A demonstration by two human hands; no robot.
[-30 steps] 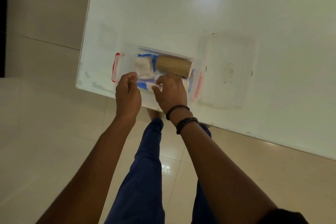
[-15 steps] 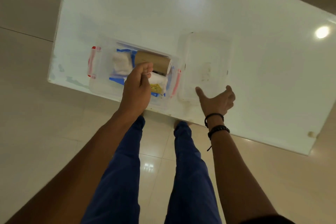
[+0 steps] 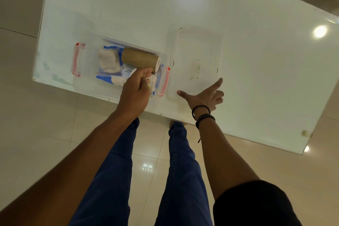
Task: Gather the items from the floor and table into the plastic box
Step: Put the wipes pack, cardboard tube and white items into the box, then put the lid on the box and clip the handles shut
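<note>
A clear plastic box (image 3: 88, 86) with red side clips stands at the near left edge of the white table (image 3: 128, 5). Inside lie a brown cardboard roll (image 3: 139, 58), a white cotton wad (image 3: 108, 62), a wipes packet (image 3: 127, 71) and blue-edged pouches. My left hand (image 3: 135, 91) reaches over the box's near right part, its fingers pinched on a small white item beside the roll. My right hand (image 3: 203, 95) is spread open, fingers apart, over the near edge of the clear lid (image 3: 198, 49) that lies flat to the right of the box.
The table's near edge runs diagonally above my legs in blue trousers (image 3: 113, 170). Glossy beige floor tiles (image 3: 36, 134) surround it. A small beige piece (image 3: 304, 132) sits at the table's near right corner. Ceiling lights glare off the tabletop.
My right hand left the box and swung right to the lid, spreading its fingers. My left hand moved from the box's near rim in over its contents.
</note>
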